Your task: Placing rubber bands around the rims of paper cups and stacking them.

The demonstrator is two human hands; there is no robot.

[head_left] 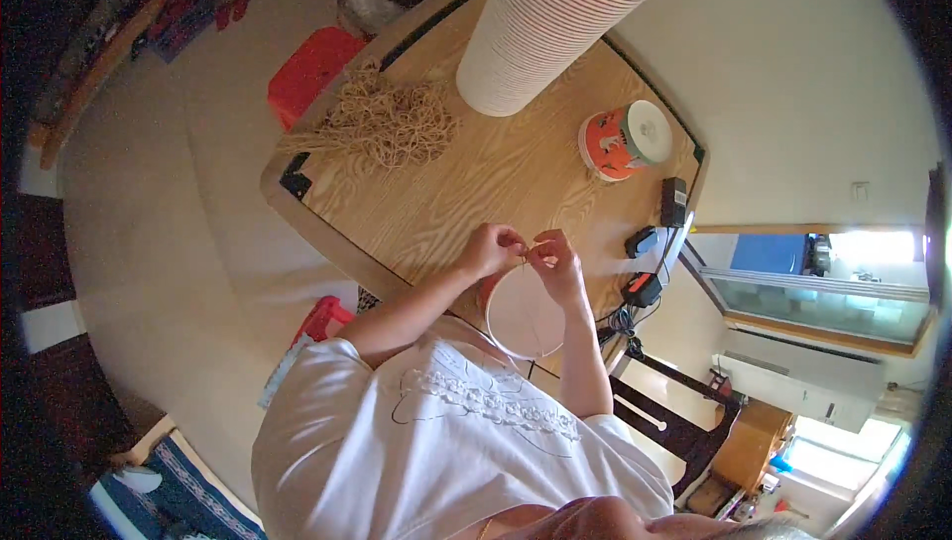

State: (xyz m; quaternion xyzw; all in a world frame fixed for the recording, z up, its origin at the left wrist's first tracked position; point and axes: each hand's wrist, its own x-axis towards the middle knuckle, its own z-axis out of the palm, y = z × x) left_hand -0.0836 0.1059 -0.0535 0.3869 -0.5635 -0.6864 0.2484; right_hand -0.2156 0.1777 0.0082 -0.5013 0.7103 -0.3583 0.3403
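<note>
My left hand (493, 249) and my right hand (558, 264) meet near the table's front edge, fingertips pinched together on a thin string (536, 327). The string runs down across a paper bucket (523, 310) just below my hands. White inside, with a bit of orange at its side, the bucket lies with its mouth toward me. What my fingertips do with the string is too small to make out. A tangled heap of tan twine (397, 123) lies at the table's far left. Behind my hands towers a tall stack of nested white paper buckets (540, 29), orange at the top.
On the wooden table (466, 183), an orange patterned bucket (610, 143) lies at the right. Black power adapters (673, 203) and cables (623, 319) sit along the right edge. A red stool (312, 74) stands beyond the left edge; a dark chair (684, 426) is at lower right.
</note>
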